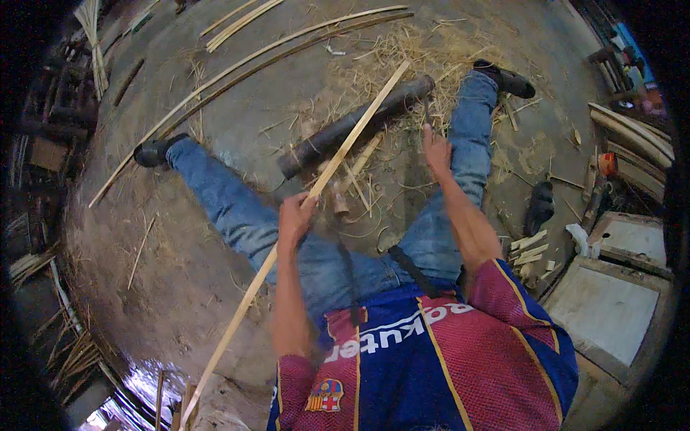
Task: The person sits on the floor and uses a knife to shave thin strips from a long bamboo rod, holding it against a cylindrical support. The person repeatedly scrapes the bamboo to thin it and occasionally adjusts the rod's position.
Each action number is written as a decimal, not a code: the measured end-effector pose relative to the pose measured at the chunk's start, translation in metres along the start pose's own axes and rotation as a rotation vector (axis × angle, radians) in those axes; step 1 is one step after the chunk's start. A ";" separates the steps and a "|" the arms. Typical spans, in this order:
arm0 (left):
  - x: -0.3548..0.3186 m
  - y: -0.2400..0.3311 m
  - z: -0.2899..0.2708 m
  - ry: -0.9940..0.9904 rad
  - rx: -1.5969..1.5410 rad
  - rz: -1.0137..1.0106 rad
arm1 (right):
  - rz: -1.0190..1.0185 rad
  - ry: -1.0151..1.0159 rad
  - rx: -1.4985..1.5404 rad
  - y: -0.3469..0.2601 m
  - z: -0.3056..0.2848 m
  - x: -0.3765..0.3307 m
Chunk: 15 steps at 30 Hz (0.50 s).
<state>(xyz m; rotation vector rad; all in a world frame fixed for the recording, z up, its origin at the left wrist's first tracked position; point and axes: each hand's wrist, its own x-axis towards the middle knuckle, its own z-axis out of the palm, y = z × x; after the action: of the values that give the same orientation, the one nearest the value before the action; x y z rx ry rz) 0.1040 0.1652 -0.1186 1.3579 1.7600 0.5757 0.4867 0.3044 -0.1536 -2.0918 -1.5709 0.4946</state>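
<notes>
A long, pale strip of wood or bamboo [244, 305] runs slantwise from the lower left to beyond my knees. Near its middle, my left hand [295, 217] is closed around it. My right hand [437, 152] is closed on a thin, dark blade like a knife [427, 111], which points away from me beside my right shin. Its handle is hidden in my fist. Between my spread legs a dark, round log [323, 144] lies on the floor, and the strip crosses above it. Whether strip and log touch, I cannot tell.
Curled shavings [388, 54] cover the floor around the log. Beyond my left foot lie two long strips [273, 43]. At right are a dark sandal [539, 207], short cut pieces [528, 251] and white-topped panels [607, 309]. Bundled sticks [75, 366] stand at left.
</notes>
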 end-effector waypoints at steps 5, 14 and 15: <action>-0.002 0.019 0.013 0.223 0.193 0.185 | -0.076 -0.028 -0.061 -0.014 0.004 -0.033; 0.048 0.034 -0.011 -0.381 -0.211 -0.057 | -0.160 -0.316 0.015 -0.054 0.013 -0.060; 0.048 0.037 -0.008 -0.370 -0.236 -0.107 | -0.122 -0.348 0.025 -0.053 0.013 -0.054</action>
<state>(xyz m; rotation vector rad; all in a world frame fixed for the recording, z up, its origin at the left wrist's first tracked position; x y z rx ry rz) 0.1147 0.2227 -0.1016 1.1174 1.4071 0.4255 0.4224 0.2669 -0.1337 -1.9526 -1.8582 0.8659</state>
